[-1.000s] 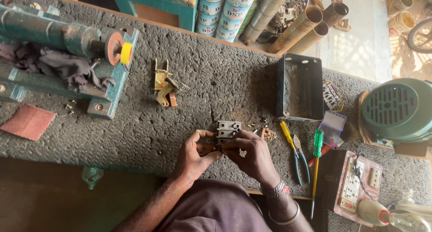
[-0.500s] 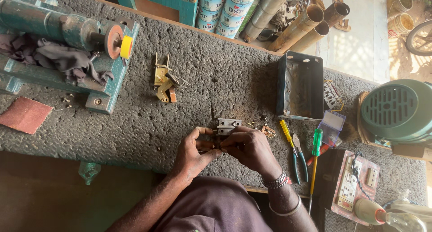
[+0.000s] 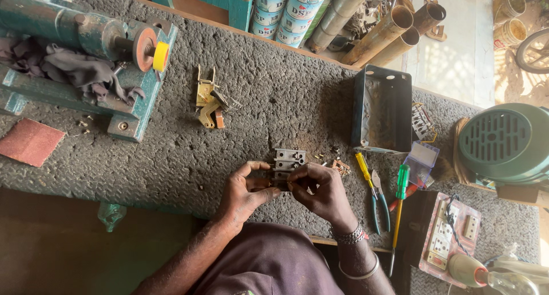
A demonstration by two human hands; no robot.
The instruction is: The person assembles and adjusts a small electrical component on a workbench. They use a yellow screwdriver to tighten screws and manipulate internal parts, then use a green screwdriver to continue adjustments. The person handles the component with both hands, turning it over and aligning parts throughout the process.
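Both hands hold a small grey metal switch block (image 3: 287, 164) just above the dark rough bench top (image 3: 171, 152). My left hand (image 3: 243, 192) grips its left side with thumb and fingers. My right hand (image 3: 320, 191), with bangles at the wrist, pinches its right side from below. Small loose screws and a brown part (image 3: 341, 167) lie on the bench right beside the block.
A brass switch mechanism (image 3: 209, 100) lies further back. An open dark metal box (image 3: 382, 109) stands at right, with pliers (image 3: 377, 195), a green-handled screwdriver (image 3: 399, 203) and a small plastic case (image 3: 420, 160) near it. A green bench grinder (image 3: 80, 49) sits left, a green motor (image 3: 506, 143) far right.
The hands have stayed at the same spot on the bench, turning the block slightly between the fingers. The view has shifted a little.
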